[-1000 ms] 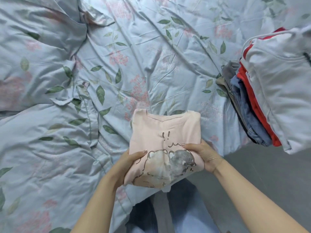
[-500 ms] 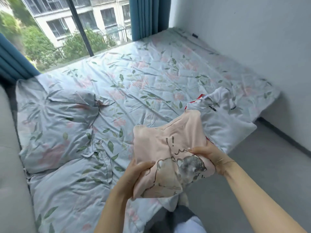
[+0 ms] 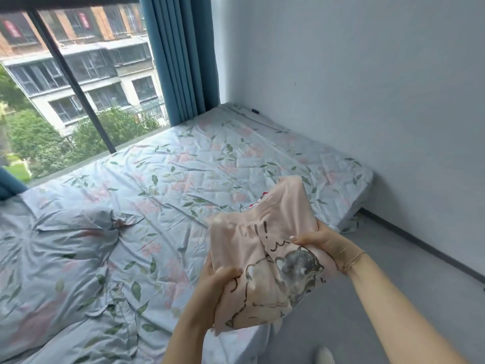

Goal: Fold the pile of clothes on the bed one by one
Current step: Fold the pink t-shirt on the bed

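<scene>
hands — left (image 3: 217,281), right (image 3: 324,241) — grip folded pink shirt (image 3: 265,261) | shirt hides clothes pile | bed (image 3: 157,195) below, window (image 3: 73,82) beyond

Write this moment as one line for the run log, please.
folded pale pink cotton shirt with bear print: lifted above bed | left hand: grips lower left edge | right hand: grips right edge

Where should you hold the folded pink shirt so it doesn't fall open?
Probably by its two side edges, one hand coming in from each side, as now: the left hand pinches the left edge and the right hand the right edge of the folded pink shirt. It is soft, layered cloth, so squeezing both edges should keep the folds together.
</scene>
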